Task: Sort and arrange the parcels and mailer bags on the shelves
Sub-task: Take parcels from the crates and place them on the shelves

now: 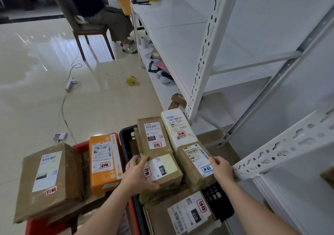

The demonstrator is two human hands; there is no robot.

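Left hand (138, 173) grips a labelled brown parcel (163, 169); right hand (221, 168) grips another (196, 162). The black crate (219, 201) beneath is mostly hidden.

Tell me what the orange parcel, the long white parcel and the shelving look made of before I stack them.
Orange parcel: printed cardboard, slightly glossy, with crisp box edges.
Long white parcel: probably a box wrapped in white plastic film; the surface wrinkles and shines.
Shelving: likely white-painted steel; the uprights carry punched slots and the shelves look thin and smooth.
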